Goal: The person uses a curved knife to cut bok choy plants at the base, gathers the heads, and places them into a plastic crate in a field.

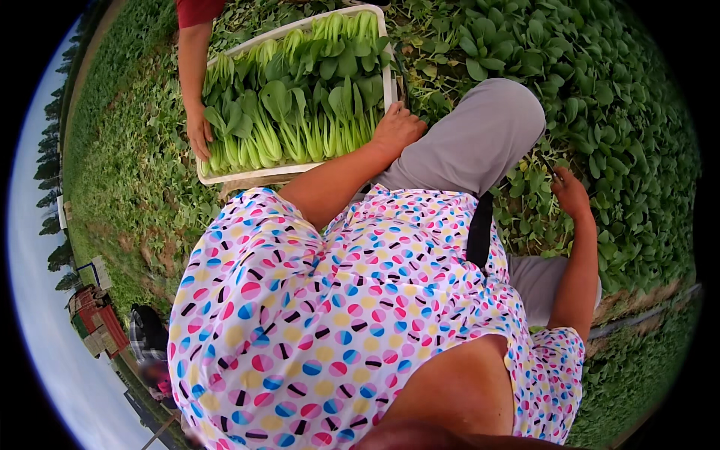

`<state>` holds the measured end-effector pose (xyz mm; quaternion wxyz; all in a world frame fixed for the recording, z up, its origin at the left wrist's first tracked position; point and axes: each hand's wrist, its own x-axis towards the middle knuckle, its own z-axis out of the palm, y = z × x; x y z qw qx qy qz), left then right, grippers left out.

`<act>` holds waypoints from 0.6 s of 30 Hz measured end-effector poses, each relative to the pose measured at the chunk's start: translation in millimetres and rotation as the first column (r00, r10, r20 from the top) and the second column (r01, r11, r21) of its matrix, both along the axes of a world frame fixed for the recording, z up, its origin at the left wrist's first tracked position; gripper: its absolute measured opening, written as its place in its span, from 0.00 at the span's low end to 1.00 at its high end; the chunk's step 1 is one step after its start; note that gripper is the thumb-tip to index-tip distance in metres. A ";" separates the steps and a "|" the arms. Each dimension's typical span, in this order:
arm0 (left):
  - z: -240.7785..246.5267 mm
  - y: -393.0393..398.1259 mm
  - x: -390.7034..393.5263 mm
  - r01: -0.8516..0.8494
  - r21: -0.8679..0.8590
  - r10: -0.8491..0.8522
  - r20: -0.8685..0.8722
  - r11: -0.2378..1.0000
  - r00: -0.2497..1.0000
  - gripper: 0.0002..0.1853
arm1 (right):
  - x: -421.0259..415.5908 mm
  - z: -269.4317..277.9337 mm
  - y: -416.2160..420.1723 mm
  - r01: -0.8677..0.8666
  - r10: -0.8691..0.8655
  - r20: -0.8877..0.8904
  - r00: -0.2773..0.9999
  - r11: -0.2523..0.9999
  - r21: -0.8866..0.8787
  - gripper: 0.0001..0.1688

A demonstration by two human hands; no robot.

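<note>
A pale plastic crate [390, 84] stands on the field ahead, filled with bok choy [292, 121] in rows, light stems and dark leaves. My left hand [398, 128] is on the crate's right rim by the near corner, fingers bent over the edge. Out to the right, beyond my knee, my right hand [571, 191] grips a thin dark tool [550, 169], possibly a knife; most of it is hidden. At the crate's left end another person's hand [198, 134] reaches down by the outermost stems.
Dense growing bok choy [607, 124] fills the right side. Low trampled greens [140, 185] cover the ground leftward. My bent knee [512, 107] is close beside the crate. A dark hose or pipe [647, 318] runs at right. Another person [149, 337] and a red vehicle [98, 323] are far left.
</note>
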<state>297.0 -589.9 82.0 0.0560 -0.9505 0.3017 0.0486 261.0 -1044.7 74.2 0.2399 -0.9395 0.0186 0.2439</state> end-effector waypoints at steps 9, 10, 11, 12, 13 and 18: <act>1.6 -5.6 -0.1 0.007 -0.044 -0.005 0.042 0.999 0.999 0.09 | 1.6 -7.7 -5.5 0.064 -0.064 -0.008 0.998 0.998 -0.020 0.24; 0.6 -5.6 0.5 0.014 -0.064 -0.011 0.052 0.998 0.999 0.09 | 2.4 -6.4 -5.7 0.099 -0.100 -0.043 0.994 0.995 -0.015 0.23; 0.0 -5.1 0.0 0.021 -0.080 -0.016 0.059 0.997 0.998 0.09 | 2.0 -4.5 -5.2 0.056 -0.058 -0.051 0.997 0.998 -0.040 0.23; -1.0 -5.0 0.1 0.029 -0.095 -0.023 0.066 0.995 0.998 0.08 | 1.9 -2.6 -4.8 0.031 -0.034 -0.069 0.997 0.998 -0.056 0.22; -1.8 -4.5 -0.1 0.036 -0.106 -0.027 0.087 0.994 0.996 0.08 | 1.7 -0.2 -4.0 0.006 -0.012 -0.085 0.996 0.997 -0.073 0.21; -5.9 -3.3 -0.1 0.071 -0.082 -0.059 0.142 0.994 0.988 0.08 | 0.5 6.8 0.7 0.027 -0.034 -0.104 0.994 0.998 -0.064 0.20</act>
